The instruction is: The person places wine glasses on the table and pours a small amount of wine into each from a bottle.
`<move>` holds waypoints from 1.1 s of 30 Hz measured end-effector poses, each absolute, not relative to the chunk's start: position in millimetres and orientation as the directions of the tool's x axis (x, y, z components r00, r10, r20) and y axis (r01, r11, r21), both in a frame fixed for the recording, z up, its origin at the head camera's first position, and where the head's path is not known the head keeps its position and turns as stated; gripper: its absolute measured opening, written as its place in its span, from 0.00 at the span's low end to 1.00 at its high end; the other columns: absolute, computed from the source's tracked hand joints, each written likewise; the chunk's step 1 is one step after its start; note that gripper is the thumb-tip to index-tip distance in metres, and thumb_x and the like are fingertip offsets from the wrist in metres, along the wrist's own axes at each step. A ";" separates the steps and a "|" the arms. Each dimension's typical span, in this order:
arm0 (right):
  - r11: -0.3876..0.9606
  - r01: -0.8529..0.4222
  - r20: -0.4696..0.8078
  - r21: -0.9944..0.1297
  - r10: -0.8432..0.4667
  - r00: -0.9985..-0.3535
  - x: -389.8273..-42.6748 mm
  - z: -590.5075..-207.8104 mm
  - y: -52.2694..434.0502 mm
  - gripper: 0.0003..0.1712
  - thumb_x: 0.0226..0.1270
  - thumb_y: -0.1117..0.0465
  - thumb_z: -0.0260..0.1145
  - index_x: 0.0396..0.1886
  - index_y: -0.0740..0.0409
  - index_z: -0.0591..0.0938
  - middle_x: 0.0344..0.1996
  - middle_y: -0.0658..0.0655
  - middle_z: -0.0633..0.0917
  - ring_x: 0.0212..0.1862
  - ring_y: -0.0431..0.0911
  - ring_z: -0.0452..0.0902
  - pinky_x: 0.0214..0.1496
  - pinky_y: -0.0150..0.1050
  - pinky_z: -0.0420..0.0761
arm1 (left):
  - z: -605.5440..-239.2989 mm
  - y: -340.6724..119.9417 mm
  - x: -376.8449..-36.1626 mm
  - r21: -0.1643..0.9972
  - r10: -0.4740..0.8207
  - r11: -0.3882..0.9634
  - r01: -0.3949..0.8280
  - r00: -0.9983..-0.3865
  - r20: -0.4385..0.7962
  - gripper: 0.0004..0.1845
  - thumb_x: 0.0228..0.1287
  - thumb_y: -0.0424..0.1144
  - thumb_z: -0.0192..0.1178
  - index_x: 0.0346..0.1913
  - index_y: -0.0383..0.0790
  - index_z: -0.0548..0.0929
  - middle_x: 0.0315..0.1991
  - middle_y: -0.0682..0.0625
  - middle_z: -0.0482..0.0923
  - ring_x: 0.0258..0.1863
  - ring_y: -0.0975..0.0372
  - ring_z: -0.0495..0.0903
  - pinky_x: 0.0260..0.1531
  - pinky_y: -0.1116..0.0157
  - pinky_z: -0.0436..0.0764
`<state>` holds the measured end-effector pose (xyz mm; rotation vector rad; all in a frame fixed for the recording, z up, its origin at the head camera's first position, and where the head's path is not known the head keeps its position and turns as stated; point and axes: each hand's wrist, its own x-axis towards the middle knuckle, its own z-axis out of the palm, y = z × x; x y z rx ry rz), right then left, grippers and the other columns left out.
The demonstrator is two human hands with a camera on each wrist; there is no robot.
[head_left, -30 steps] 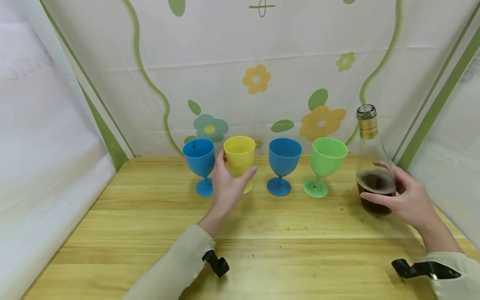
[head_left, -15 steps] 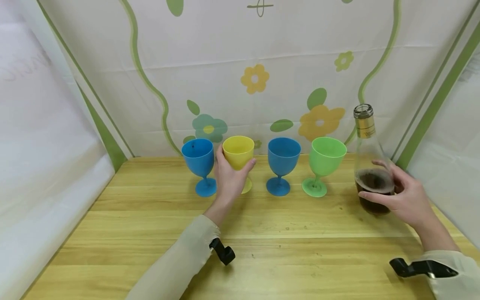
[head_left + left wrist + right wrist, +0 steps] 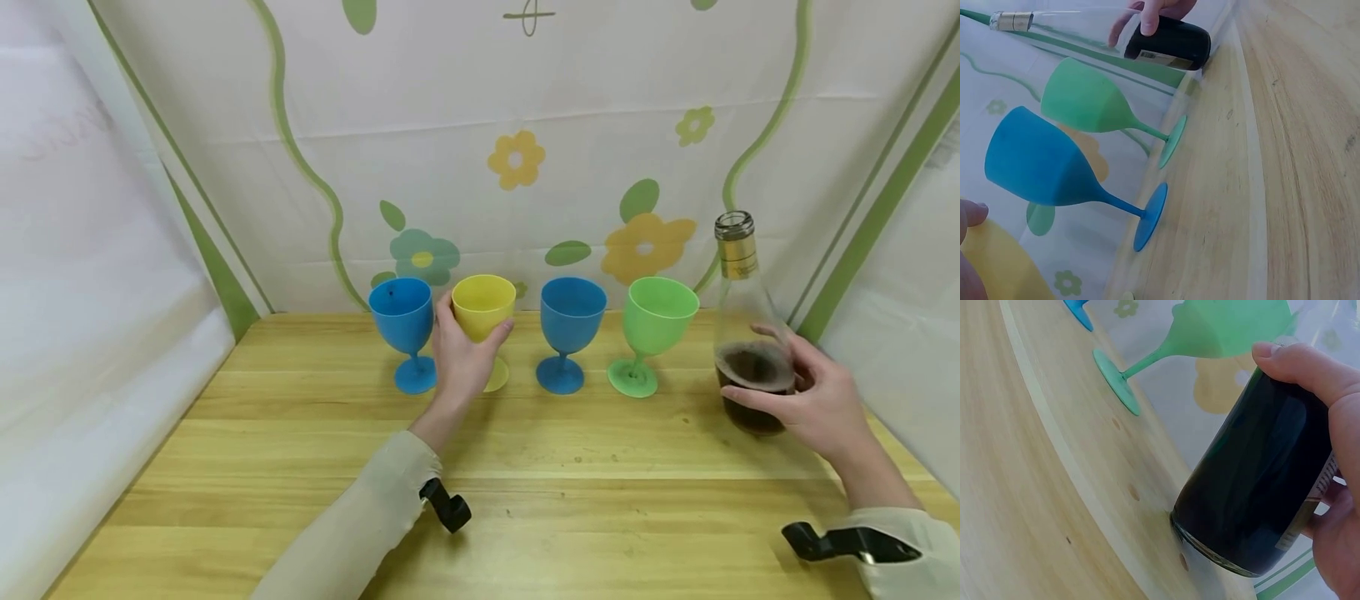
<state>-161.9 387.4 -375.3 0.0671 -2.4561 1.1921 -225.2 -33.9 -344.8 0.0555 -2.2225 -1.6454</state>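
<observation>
My left hand grips the bowl of a yellow goblet, thumb on its right side and fingers on its left. Most of that goblet's stem is hidden behind the hand. At the right, my right hand holds a clear glass bottle round its lower body. Dark liquid fills the bottle's bottom part, and its neck has a gold band and an uncapped mouth. The bottle stands upright, its base at the tabletop in the right wrist view.
Beside the yellow goblet stand a blue goblet on the left and another blue goblet on the right. A green goblet stands nearest the bottle. Behind the wooden table hangs a flowered white cloth.
My left thumb and fingers have come in against the yellow goblet's bowl, and the left forearm has shifted slightly right and forward. The right hand and bottle stay put.
</observation>
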 end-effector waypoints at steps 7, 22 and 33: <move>0.634 -0.235 0.397 -0.737 0.125 -0.909 -162.5 -377.0 387.4 0.50 0.53 0.66 0.86 0.75 0.43 0.76 0.54 0.29 0.81 0.48 0.22 0.78 0.43 0.13 0.76 | -346.0 -34.1 -221.4 0.926 -0.232 0.322 0.197 -0.932 0.279 0.50 0.62 0.48 0.79 0.80 0.45 0.60 0.70 0.46 0.71 0.67 0.49 0.74 0.68 0.46 0.79; 0.665 -0.216 0.407 -0.715 0.144 -0.902 -159.0 -370.0 385.7 0.51 0.52 0.63 0.87 0.76 0.40 0.76 0.53 0.27 0.79 0.48 0.25 0.75 0.42 0.13 0.73 | -348.8 -43.7 -213.7 0.900 -0.159 0.343 0.270 -0.927 0.339 0.46 0.61 0.47 0.79 0.77 0.46 0.64 0.69 0.48 0.75 0.65 0.51 0.77 0.67 0.47 0.81; 0.666 -0.232 0.437 -0.709 0.157 -0.886 -157.7 -362.6 381.7 0.51 0.50 0.64 0.88 0.75 0.41 0.77 0.53 0.26 0.80 0.49 0.23 0.75 0.44 0.12 0.72 | -351.7 -47.4 -210.9 0.876 -0.113 0.369 0.311 -0.920 0.374 0.46 0.60 0.47 0.80 0.76 0.45 0.65 0.68 0.47 0.76 0.65 0.51 0.79 0.66 0.49 0.82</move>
